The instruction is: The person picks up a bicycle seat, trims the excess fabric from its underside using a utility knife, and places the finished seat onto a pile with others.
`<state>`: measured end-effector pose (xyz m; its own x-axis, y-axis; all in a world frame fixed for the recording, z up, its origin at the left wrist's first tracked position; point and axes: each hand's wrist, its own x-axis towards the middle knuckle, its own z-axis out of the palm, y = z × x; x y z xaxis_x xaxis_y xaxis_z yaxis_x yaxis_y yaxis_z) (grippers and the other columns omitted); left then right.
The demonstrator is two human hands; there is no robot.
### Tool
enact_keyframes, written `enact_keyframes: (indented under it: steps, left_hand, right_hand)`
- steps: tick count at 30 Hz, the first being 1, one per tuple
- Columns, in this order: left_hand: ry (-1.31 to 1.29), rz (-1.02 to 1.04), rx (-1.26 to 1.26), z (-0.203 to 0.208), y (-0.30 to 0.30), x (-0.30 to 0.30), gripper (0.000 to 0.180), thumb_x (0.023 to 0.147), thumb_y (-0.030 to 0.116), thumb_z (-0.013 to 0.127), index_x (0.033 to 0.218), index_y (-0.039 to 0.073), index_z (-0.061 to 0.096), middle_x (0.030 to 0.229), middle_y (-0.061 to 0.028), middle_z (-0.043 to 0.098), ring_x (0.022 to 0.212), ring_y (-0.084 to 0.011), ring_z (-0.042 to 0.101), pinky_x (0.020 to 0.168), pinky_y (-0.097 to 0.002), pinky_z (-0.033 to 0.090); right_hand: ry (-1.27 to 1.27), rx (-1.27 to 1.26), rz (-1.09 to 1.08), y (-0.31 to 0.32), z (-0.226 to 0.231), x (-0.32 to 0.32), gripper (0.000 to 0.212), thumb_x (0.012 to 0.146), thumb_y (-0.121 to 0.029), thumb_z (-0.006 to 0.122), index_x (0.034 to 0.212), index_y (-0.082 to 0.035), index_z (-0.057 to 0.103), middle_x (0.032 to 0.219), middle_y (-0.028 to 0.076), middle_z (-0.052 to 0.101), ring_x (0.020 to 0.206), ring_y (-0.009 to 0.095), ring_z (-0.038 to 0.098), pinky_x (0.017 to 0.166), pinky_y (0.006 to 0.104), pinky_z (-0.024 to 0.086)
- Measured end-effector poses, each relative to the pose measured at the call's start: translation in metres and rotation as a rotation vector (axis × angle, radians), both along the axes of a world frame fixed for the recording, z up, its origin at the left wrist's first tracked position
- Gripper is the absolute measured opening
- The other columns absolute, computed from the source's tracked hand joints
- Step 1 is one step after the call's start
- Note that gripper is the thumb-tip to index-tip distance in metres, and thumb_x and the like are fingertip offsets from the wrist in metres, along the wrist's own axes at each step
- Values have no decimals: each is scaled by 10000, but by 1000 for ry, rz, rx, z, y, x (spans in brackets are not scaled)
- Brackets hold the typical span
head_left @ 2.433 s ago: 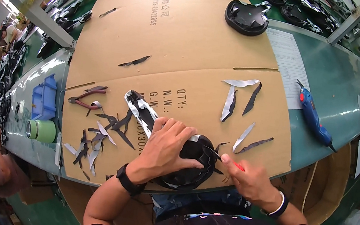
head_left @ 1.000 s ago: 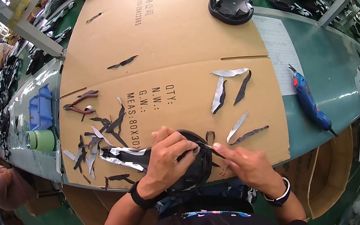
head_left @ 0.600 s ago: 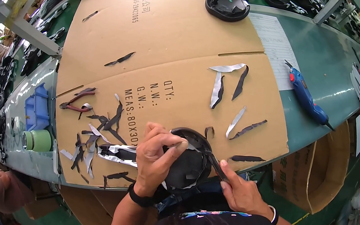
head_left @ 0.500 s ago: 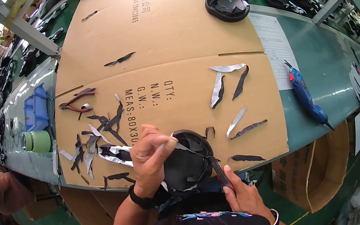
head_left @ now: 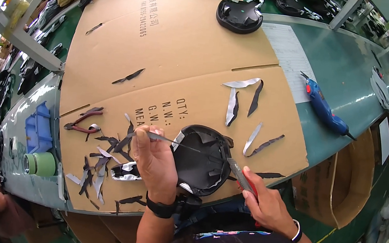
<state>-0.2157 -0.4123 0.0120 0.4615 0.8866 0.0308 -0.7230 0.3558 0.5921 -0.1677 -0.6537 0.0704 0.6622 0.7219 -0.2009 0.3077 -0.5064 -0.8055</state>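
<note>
In front of me is a black rounded shell (head_left: pixel 205 166) with a hollow inside and pale fabric at parts of its rim. My left hand (head_left: pixel 159 172), at its left side, pinches a thin dark fabric strip (head_left: pixel 165 139). The strip stretches rightward over the shell; whether its far end is attached, I cannot tell. My right hand (head_left: pixel 270 205) is closed around a red-handled utility knife (head_left: pixel 241 175), whose blade end points up-left at the shell's right rim. Beside my left wrist lies a piece with white and black fabric (head_left: pixel 125 171), partly hidden by the hand.
A cardboard sheet (head_left: pixel 186 45) covers the table, with scattered dark and white offcuts (head_left: pixel 233 107). Red-handled pliers (head_left: pixel 85 119), a blue bin (head_left: pixel 39 127) and a green cup (head_left: pixel 41 164) are at left. Right are a blue power cutter (head_left: pixel 328 109) and an open carton (head_left: pixel 330 187). More shells (head_left: pixel 240 15) sit far.
My left hand has moved left and up with the strip, away from the knife. The shell has shifted slightly up and shows more of its inside. The knife remains in my right hand.
</note>
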Motion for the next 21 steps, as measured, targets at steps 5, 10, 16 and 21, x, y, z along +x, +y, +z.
enact_keyframes:
  steps: [5,10,16,21]
  left_hand:
    - [969,-491,711,35,44,-4,329,878,220,684,1092,-19,614,967,-97,647,842,-172,583,794,-318,473]
    - [1126,-1100,758,54,49,-8,398,785,197,729,1106,-6,611,909,-87,685,801,-143,618,746,-309,503]
    - [1061,-794,344,43,-2,-56,304,818,92,689,1093,-23,631,929,-46,672,803,-110,613,735,-251,501]
    - [1042,-461,350,45,-47,-70,386,820,83,695,1173,-36,597,1048,-79,662,950,-145,604,853,-286,476]
  right_hand:
    - [-194,-99,93,7,0,29,561,886,-106,577,1419,-139,405,827,157,658,675,376,630,567,450,485]
    - [-272,14,231,5,-19,41,578,884,-101,586,1429,-146,400,746,147,617,617,360,605,546,439,477]
    - [1,70,190,-2,-25,12,605,914,-117,557,1463,-111,303,765,208,615,648,418,597,566,489,457]
    - [200,16,165,-20,-19,-5,604,922,-131,544,1461,-95,275,767,281,611,686,470,602,617,517,460]
